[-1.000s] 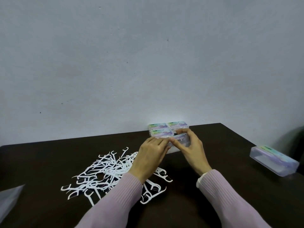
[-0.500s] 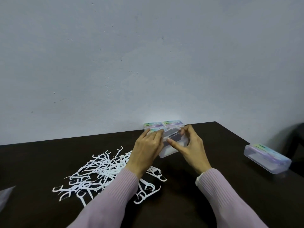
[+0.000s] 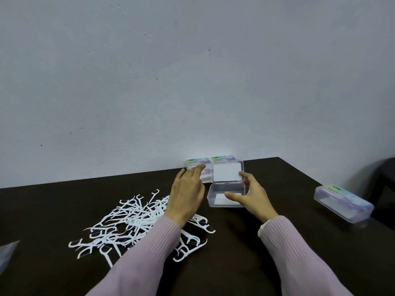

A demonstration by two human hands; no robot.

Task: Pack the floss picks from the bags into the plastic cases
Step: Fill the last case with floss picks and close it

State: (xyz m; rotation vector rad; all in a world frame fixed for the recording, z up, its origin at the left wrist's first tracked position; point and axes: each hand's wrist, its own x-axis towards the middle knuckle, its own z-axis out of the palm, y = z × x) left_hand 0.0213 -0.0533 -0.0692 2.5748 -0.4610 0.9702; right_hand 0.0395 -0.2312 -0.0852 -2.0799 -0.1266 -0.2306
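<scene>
A clear plastic case (image 3: pixel 218 199) lies open on the dark table, its lid (image 3: pixel 227 172) tipped back toward the wall. My right hand (image 3: pixel 251 196) holds the case's right side, thumb over the front rim. My left hand (image 3: pixel 187 194) hovers flat just left of the case, fingers apart and holding nothing. A heap of white floss picks (image 3: pixel 130 223) is spread on the table to the left, partly under my left forearm. Stacked closed cases (image 3: pixel 199 165) with coloured labels stand against the wall behind my left hand.
Another closed case (image 3: pixel 343 202) with a coloured label lies near the table's right edge. A corner of a clear bag (image 3: pixel 7 252) shows at the far left. The grey wall runs along the table's back edge. A dark chair (image 3: pixel 382 178) stands beyond the right side.
The case that both hands gripped by the stack has come down onto the table and its lid has swung open. My left hand has let go of it.
</scene>
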